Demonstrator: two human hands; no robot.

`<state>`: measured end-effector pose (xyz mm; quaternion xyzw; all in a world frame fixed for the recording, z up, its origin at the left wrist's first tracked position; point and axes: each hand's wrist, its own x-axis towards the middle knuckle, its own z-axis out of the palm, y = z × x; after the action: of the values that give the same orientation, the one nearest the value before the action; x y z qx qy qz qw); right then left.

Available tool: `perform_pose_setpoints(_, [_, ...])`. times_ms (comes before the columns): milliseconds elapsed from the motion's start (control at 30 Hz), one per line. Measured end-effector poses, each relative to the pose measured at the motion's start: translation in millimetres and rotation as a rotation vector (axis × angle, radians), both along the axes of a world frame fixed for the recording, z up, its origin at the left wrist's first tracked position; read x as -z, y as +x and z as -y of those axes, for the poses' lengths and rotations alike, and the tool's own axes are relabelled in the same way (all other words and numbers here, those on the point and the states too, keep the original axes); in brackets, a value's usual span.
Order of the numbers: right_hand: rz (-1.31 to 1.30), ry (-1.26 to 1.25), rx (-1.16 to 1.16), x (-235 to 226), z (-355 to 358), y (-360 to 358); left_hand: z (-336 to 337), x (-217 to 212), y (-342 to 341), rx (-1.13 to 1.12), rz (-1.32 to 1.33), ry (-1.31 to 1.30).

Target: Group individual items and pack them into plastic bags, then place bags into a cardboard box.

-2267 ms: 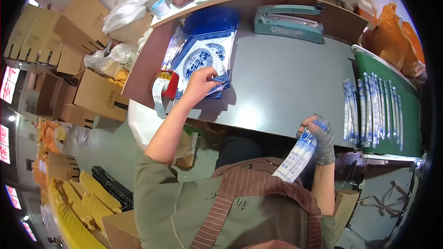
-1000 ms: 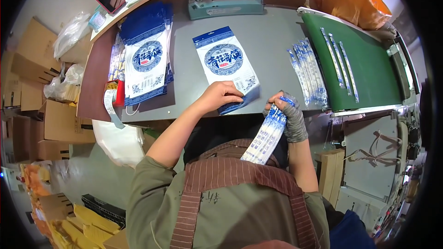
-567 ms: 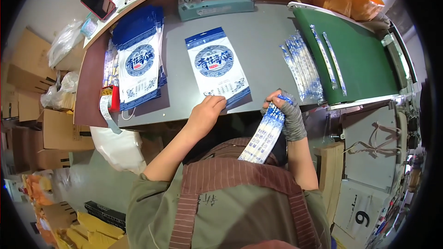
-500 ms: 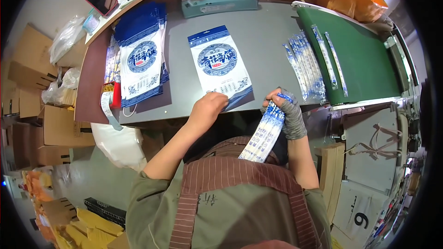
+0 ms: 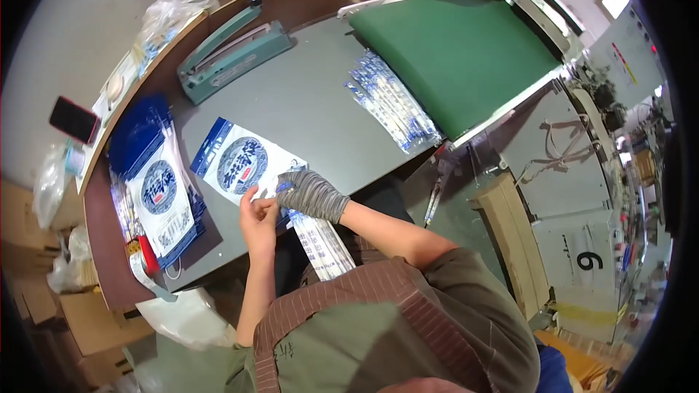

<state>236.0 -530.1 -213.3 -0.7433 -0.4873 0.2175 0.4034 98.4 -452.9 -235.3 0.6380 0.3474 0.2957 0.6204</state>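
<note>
A white and blue printed plastic bag [image 5: 244, 164] lies flat on the grey table in front of me. My left hand [image 5: 259, 220] pinches at its near edge with curled fingers. My right hand [image 5: 309, 195], in a grey fingerless glove, is closed around a bundle of wrapped chopsticks [image 5: 320, 244]. The top of the bundle sits beside the bag's near edge, partly hidden by the glove, while its lower end slants down toward my apron. I cannot tell whether any chopstick tips are inside the bag.
A stack of similar bags [image 5: 156, 185] lies at the left, beside a red tape dispenser [image 5: 145, 255]. A teal heat sealer [image 5: 237, 62] stands at the back. More wrapped chopsticks [image 5: 393, 102] lie against the green conveyor belt [image 5: 459, 51]. A phone [image 5: 73, 119] rests on the left ledge.
The view has turned rightward. My right hand has brought the chopstick bundle left to the bag's near edge, close to my left hand. Two wrapped pieces on the green belt are gone from it.
</note>
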Motion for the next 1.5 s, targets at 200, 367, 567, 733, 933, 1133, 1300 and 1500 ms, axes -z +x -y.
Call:
perform_pose_setpoints(200, [-0.101, 0.138, -0.116, -13.6, -1.9, -6.8, 17.2, -17.2, 11.1, -0.314, 0.184, 0.462])
perform_pose_setpoints(367, [-0.344, 0.029, -0.002, 16.7, 38.7, -16.3, 39.5, -44.5, -3.4, 0.139, 0.144, 1.01])
perform_pose_setpoints(567, [-0.41, -0.385, -0.269, 30.1, 114.9, -17.0, 37.9, -15.4, -64.6, 0.578, -0.071, 0.193])
perform_pose_setpoints(733, [0.196, -0.11, 0.164, -69.1, 40.0, 13.3, -1.0, -96.0, -0.5, 0.176, -0.059, 0.584])
perform_pose_setpoints(933, [0.544, 0.387, -0.068, -196.9, -28.6, 19.1, -53.9, -223.5, -19.1, -0.017, 0.109, 1.166])
perform_pose_setpoints(1133, [0.775, 0.125, -0.071, -235.0, -109.2, 44.1, -123.9, -199.7, 16.5, 0.124, -0.208, 1.174])
perform_pose_setpoints(1300, [0.401, 0.303, -0.143, -239.4, -126.0, 100.5, -155.3, -227.0, 44.4, 0.013, -0.257, 1.252])
perform_pose_setpoints(1500, [0.271, 0.537, -0.294, -153.0, -57.3, 79.8, -85.8, -204.9, 10.1, 0.096, -0.345, 1.46])
